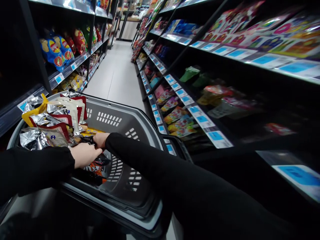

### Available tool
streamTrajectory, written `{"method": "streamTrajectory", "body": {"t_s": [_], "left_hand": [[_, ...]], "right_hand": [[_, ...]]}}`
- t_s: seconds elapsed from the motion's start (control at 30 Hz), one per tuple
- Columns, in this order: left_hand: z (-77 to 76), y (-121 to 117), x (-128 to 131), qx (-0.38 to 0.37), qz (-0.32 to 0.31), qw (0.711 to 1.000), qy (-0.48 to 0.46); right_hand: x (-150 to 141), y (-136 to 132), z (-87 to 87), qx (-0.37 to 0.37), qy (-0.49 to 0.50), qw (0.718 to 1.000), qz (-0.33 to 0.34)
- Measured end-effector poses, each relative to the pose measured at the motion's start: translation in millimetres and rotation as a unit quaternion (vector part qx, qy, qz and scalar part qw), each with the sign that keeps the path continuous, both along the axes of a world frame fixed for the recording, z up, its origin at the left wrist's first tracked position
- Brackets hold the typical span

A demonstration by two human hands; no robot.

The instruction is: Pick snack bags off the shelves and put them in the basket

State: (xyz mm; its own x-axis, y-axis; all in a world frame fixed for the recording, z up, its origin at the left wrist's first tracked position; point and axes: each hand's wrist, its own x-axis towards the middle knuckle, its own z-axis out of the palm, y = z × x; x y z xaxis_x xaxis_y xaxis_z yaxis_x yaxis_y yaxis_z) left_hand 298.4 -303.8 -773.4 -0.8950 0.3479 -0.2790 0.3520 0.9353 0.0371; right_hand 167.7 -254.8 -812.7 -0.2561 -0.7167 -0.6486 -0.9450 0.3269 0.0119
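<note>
Looking down through the head camera, I have the left hand (pixel 85 155) and the right hand (pixel 100 140) close together at a dark packet (pixel 88 140) inside the grey basket (pixel 125 121), left of its middle and well short of its right end. The left fingers lie pressed together; the right ones curl inward, tips hidden, so I can't tell whether either hand is pinching the film.

I'd expect the packet to be light, limp and a bit slippery, its contents perhaps easily crushed. I'd take it by a crimped edge or corner rather than squeeze its belly.

Crinkled, mirror-bright foil shows on the silver-and-maroon packets (pixel 58 136), heaped against the basket's left end beside a stiffer-looking yellow-edged packet (pixel 28 117). A glossy orange-and-black packet (pixel 95 166) lies low, towards the near rim. The basket itself looks like rigid, smooth plastic, with rounded corners and rows of slots cut through its curved wall.
</note>
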Motion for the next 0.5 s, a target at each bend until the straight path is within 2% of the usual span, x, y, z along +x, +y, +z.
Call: {"method": "streamTrajectory", "body": {"t_s": [0.1, 0.3, 0.4, 0.5], "left_hand": [[-7.6, 0, 6, -0.018, -0.009, 1.0, 0.002], [-5.3, -10, -2, -0.027, -0.044, 0.999, -0.007], [-9.7, -12, 2, -0.037, -0.034, 0.999, -0.015], [-13.2, -7, 8, -0.055, -0.021, 0.998, -0.021]], "right_hand": [[5, 2, 1.3, -0.002, 0.012, 1.0, 0.017], [-13, 15, 18.1, -0.01, 0.026, 0.999, 0.025], [-19, 19, 21.9, -0.011, 0.023, 0.999, 0.044], [-18, 18, 18.6, -0.014, 0.021, 0.998, 0.063]]}}
